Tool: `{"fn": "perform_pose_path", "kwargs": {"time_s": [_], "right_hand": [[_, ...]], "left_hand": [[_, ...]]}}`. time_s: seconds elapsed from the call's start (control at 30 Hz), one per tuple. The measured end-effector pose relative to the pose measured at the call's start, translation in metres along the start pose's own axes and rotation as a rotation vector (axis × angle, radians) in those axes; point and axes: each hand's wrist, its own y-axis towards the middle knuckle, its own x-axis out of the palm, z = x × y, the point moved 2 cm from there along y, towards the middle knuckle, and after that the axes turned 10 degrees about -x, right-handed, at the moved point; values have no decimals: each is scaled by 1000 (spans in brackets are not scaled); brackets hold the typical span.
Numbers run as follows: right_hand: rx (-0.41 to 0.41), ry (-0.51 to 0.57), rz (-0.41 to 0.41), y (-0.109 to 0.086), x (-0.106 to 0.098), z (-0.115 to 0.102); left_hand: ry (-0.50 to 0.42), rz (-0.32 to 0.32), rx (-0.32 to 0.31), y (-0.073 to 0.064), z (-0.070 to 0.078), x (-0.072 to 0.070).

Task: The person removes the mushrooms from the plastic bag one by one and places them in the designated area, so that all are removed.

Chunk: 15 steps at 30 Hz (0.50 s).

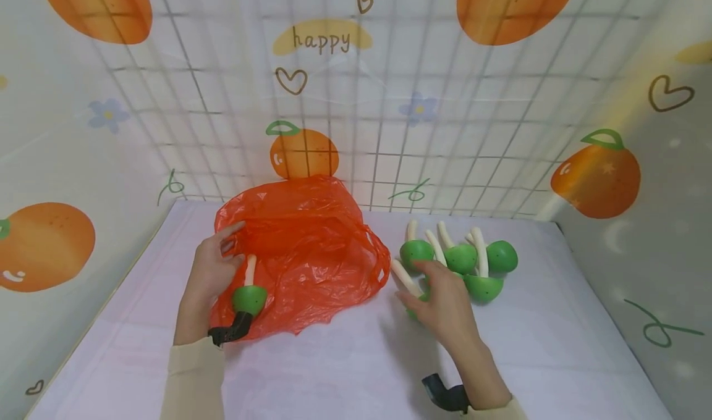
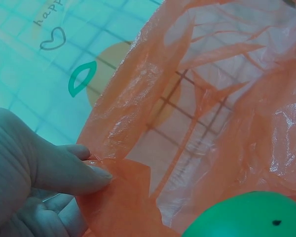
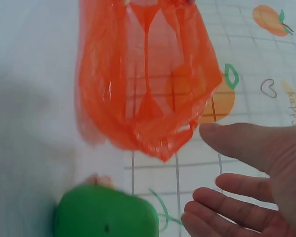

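My left hand [image 1: 210, 275] pinches the left edge of a thin red plastic bag [image 1: 311, 253], as the left wrist view shows up close, with the thumb over the film. A mushroom-like piece [image 1: 250, 299], green rounded cap and white stem, lies over the bag beside that hand; its cap [image 2: 251, 217] shows at the lower right of the left wrist view. My right hand [image 1: 445, 299] is above the near left of a group of similar pieces [image 1: 483, 289]. In the right wrist view its thumb and fingers are apart with nothing between them. A green cap [image 3: 106, 212] is beside it, partly hidden in the head view.
A pale cloth covers the tabletop [image 1: 334, 377]. Behind it rises a wire grid [image 1: 423, 160] seen through a curtain printed with oranges, which also hangs at both sides. Black wrist-camera mounts [image 1: 447, 395] stick out from my wrists.
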Motion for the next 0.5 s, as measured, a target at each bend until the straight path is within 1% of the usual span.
{"fn": "perform_pose_path", "kwargs": {"time_s": [0.2, 0.3, 0.5], "right_hand": [[14, 106, -14, 8, 18, -11], [11, 129, -32, 11, 29, -20], [30, 169, -78, 19, 51, -42]], "left_hand": [[5, 0, 3, 2, 1, 0], [4, 0, 2, 2, 0, -1], [1, 3, -4, 2, -1, -2]]}}
